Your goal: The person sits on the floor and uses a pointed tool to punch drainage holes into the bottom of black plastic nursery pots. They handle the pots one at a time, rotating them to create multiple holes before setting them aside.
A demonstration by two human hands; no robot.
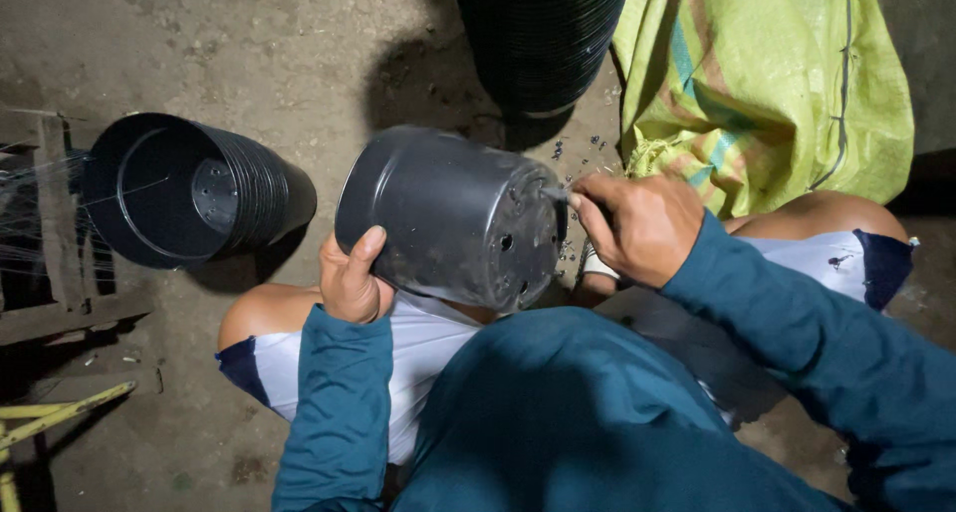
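- Here, a person in a teal long-sleeved top crouches over a concrete floor, holding a black plastic pot on its side above the knees, its base turned to the person's right.
- The left hand clasps the pot near its rim, thumb pressed up against the curved wall and the other fingers tucked out of sight beneath it; the grip is closed on the pot.
- The right hand sits at the pot's base, its fingers bunched tightly together around a thin tool whose tip meets the edge of the base; the tool is mostly hidden in the fist and its kind cannot be told.
- Just beside the right fingertips, the base shows several small round holes.
- Beyond the right fingers, black plastic bits lie scattered on the floor.
- Past the right knuckles a yellow-green woven sack lies crumpled, touching the person's knee.
- Above both hands, at the top edge, stands a dark stack of nested pots, only partly in view.
- Well out from the left fingers, a second nested stack of black pots lies on its side, its mouth open to the camera and holes visible in the inner base.
- Farther left of that hand, weathered wooden planks and a yellow metal frame sit at the frame's edge.
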